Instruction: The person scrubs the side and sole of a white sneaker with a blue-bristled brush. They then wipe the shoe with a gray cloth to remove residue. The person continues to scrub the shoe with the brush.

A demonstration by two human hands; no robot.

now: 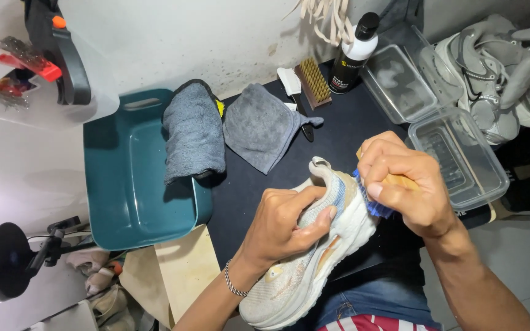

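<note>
A white and beige sneaker lies across my lap, heel toward the black table. My left hand grips its upper around the collar, and a thin bracelet circles that wrist. My right hand holds a wooden brush with blue bristles, and the bristles press against the heel side of the shoe.
A teal basin has a grey towel draped over its rim. A grey cloth, a second brush, a black bottle with a white top, two clear plastic boxes and more sneakers lie around the black table.
</note>
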